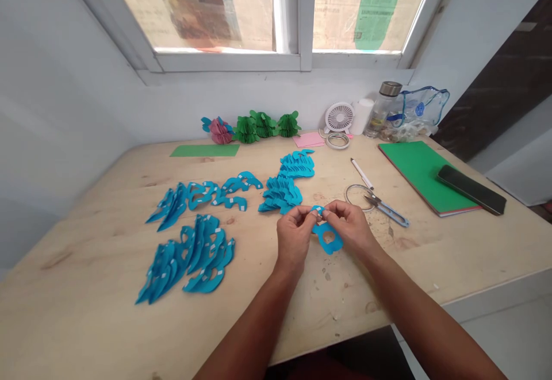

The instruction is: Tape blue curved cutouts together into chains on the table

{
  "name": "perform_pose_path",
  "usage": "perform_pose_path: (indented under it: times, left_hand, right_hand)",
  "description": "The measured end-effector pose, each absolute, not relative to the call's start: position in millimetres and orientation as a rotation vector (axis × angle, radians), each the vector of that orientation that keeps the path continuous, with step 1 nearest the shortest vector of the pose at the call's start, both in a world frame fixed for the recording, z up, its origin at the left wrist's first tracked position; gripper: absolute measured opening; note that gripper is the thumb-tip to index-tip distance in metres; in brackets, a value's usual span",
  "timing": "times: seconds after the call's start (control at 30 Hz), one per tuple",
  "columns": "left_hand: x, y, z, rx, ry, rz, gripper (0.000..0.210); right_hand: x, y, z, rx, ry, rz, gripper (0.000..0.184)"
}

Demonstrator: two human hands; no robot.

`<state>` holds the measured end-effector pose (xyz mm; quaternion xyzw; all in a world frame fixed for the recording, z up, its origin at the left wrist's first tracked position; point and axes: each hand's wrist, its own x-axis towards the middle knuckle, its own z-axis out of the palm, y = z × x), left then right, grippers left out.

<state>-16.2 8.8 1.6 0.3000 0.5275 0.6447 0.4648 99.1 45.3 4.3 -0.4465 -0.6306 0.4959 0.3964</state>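
Between my two hands is a blue paper cutout (330, 246) with a round hole, its top edge bearing a small white tab. My left hand (295, 230) pinches the left side of that top part between thumb and fingers. On the other side, my right hand (348, 223) pinches it too, thumb and fingertips closed. The lower part of the cutout hangs above the wooden table. Just beyond my hands sit folded stacks of blue paper cutouts (281, 194). To the left lie several more blue cutouts (207, 256) with white tabs on them.
Right of my hands are thread snips (390, 212), a tape roll (359, 196) and a white pen (362, 173). A black phone-like case (471, 189) rests on a green sheet stack (425, 173). Along the wall stand green paper figures (263, 125), a small fan (339, 117) and a bottle (383, 110).
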Motion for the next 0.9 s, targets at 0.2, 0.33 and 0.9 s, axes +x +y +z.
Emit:
perform_pose_path:
  times: [0.2, 0.33, 0.9]
  left_hand:
    - [-12.9, 7.0, 4.1, 0.740, 1.155, 1.501, 0.026]
    - [-8.8, 4.1, 3.4, 0.821, 1.071, 1.404, 0.034]
    - [2.8, -7.6, -1.1, 1.439, 1.404, 1.366, 0.048]
  right_hand:
    - [103.3, 50.1, 5.6, -1.172, -1.249, 1.323, 0.017]
    - [106.1, 53.7, 8.8, -1.031, -0.925, 1.504, 0.021]
    - [103.6, 53.1, 5.9, -0.857, -0.676, 1.756, 0.021]
